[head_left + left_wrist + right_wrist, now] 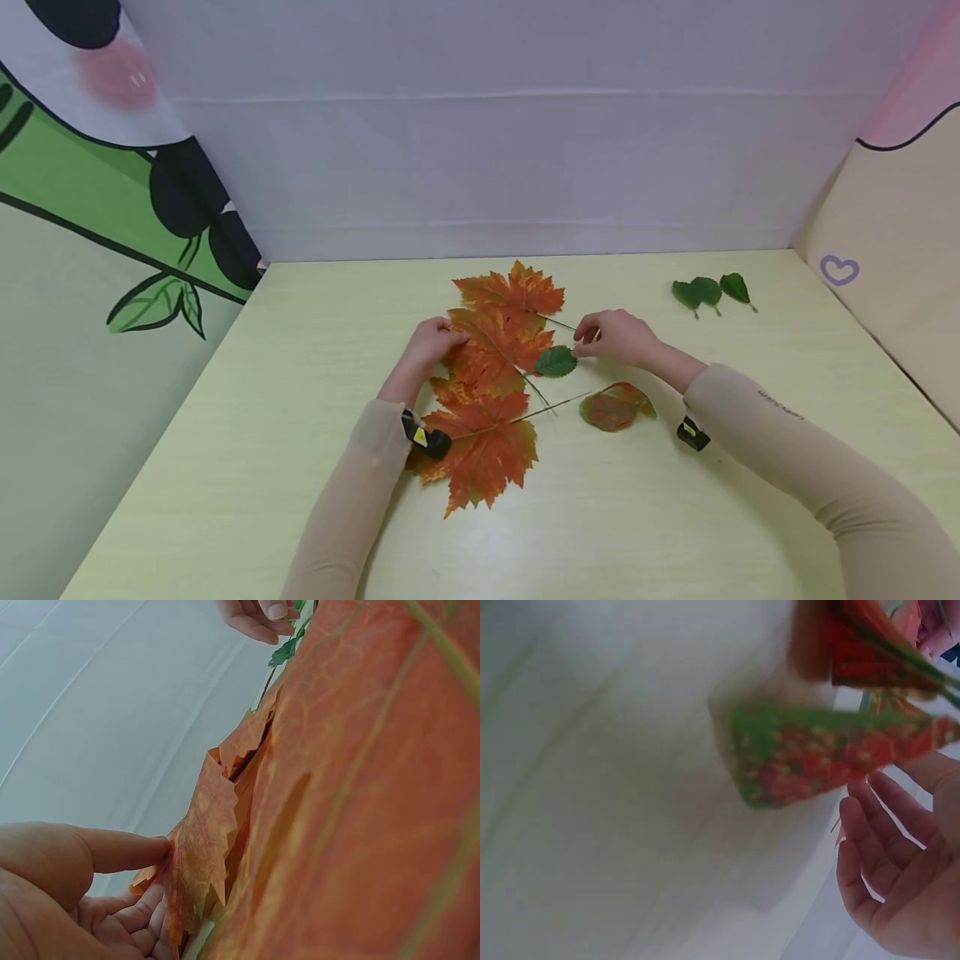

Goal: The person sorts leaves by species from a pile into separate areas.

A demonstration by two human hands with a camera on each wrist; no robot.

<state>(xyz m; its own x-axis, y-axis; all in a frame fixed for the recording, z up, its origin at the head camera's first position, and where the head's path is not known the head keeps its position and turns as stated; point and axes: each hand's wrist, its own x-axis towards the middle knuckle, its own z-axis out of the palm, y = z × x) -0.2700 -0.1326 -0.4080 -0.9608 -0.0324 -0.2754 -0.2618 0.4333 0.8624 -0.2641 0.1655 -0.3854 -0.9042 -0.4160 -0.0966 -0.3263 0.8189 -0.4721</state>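
Note:
Several orange maple leaves (491, 354) lie in an overlapping column on the table. My left hand (433, 343) pinches the left edge of a middle one between thumb and fingers; the left wrist view shows the pinched leaf edge (202, 844) close up. A small green leaf (556, 361) lies at the right side of the column. My right hand (618, 337) is just beside its right end, with fingers relaxed and loosely bent. In the right wrist view the fingers (874, 855) appear apart, holding nothing visible. Whether a fingertip touches the green leaf or a stem, I cannot tell.
A red-green leaf (615, 408) lies below my right hand, close to a maple stem. Three small green leaves (707, 291) lie at the back right of the pale table (585, 517). A light fabric wall (510, 167) stands behind, with printed panels at both sides.

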